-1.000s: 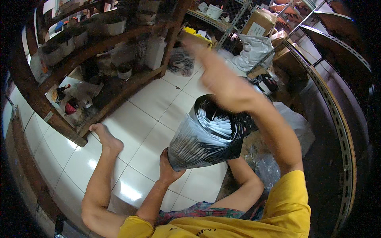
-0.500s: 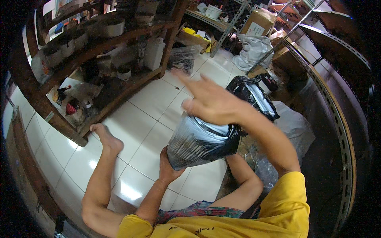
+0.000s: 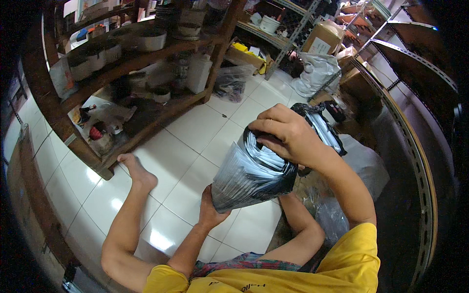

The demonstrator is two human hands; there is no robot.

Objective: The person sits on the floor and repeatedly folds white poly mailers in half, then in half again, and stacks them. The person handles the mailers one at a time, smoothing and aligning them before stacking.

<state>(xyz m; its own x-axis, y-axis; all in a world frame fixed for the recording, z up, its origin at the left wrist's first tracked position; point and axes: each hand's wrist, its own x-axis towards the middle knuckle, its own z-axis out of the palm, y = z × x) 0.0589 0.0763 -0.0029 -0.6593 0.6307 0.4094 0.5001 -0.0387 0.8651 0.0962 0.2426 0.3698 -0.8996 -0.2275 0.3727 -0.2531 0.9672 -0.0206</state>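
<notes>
A thick bundle of black and silvery plastic bags (image 3: 251,180), curled over so its many layers fan out, is held up in front of me above my lap. My left hand (image 3: 210,212) grips its lower left end from beneath, part of the fingers hidden behind it. At the upper end my right hand (image 3: 290,134) is closed over the rim of the curled layers, its fingers pinching the edge. Just beyond the right wrist, a similar black and silvery bundle (image 3: 322,128) lies on the right.
On the left stands a brown wooden shelf (image 3: 146,132) with pots and containers. A grey plastic sack (image 3: 361,163) and a metal rack (image 3: 405,141) are at the right. Farther back are a white sack (image 3: 315,73), a cardboard box (image 3: 322,39) and a clear plastic bag (image 3: 234,80).
My right hand was blurred, stretched out with a finger pointing away above the bundle. It has come back and closed on the upper edge, where the curled layers now show. My left hand keeps its hold.
</notes>
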